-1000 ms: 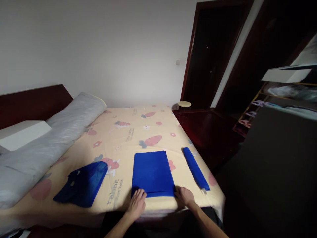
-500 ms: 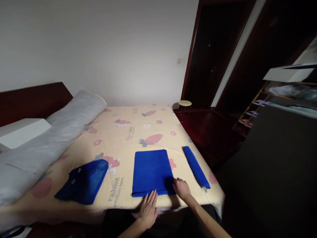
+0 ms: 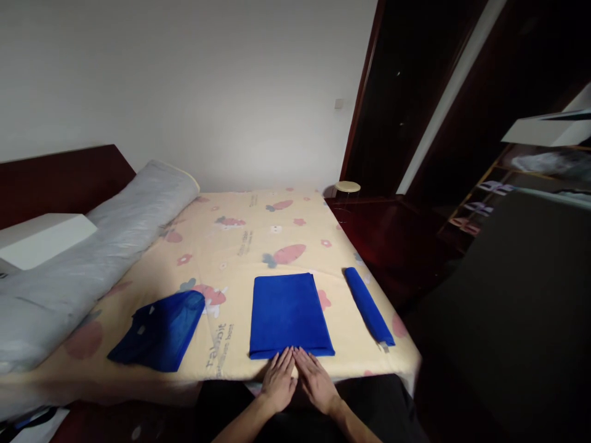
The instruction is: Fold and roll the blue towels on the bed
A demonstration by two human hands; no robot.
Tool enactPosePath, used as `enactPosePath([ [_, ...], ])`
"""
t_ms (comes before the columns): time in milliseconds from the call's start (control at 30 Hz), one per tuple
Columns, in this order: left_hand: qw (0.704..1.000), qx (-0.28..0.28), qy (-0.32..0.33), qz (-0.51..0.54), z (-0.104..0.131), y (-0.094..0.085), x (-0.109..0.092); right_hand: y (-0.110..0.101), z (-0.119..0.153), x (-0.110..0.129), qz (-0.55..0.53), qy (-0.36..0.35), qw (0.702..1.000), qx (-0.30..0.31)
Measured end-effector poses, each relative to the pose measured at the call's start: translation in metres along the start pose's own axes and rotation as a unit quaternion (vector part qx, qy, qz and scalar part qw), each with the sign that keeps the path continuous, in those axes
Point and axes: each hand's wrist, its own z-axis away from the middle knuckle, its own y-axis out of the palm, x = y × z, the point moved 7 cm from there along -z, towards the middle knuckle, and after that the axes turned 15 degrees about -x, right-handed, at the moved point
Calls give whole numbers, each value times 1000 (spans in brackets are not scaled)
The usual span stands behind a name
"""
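Resting side by side, the person's left hand (image 3: 279,381) and right hand (image 3: 317,381) lie flat with fingers stretched out, nothing clasped in either, their fingertips meeting at the middle of the near edge of the folded blue cloth (image 3: 290,314). A second ago they were at its two near corners; half a second ago the left had already come to the middle, while the right was curled at the right corner — now it has joined its partner. The cloth lies as a neat rectangle near the front edge of the bed (image 3: 240,258), in the same spot on the patterned sheet as before, a thin ridge along its near side. To the right of it, apart, I see a rolled blue bundle (image 3: 368,306) with a pale tag at its near end; to the left, a rumpled blue piece (image 3: 159,332). Neither has shifted on the sheet. Further out are the grey bedding roll (image 3: 124,240), a white box (image 3: 46,237) on it, and a round stool (image 3: 347,186) beyond the bed.
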Motion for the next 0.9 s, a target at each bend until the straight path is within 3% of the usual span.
enactPosePath([
  [367,999,0,25,-37,14,-8,49,-39,23,-39,8,57,995,-78],
  [500,999,3,19,-31,30,-25,69,-41,26,-51,-3,102,991,-87],
  [667,998,-61,-13,-26,40,-46,81,-41,27,-55,-13,131,987,-96],
  [800,989,-115,-36,-87,37,-42,86,-40,31,-60,-16,149,982,-113],
  [900,984,-115,-15,-138,33,-30,90,-37,32,-64,-11,149,981,-123],
])
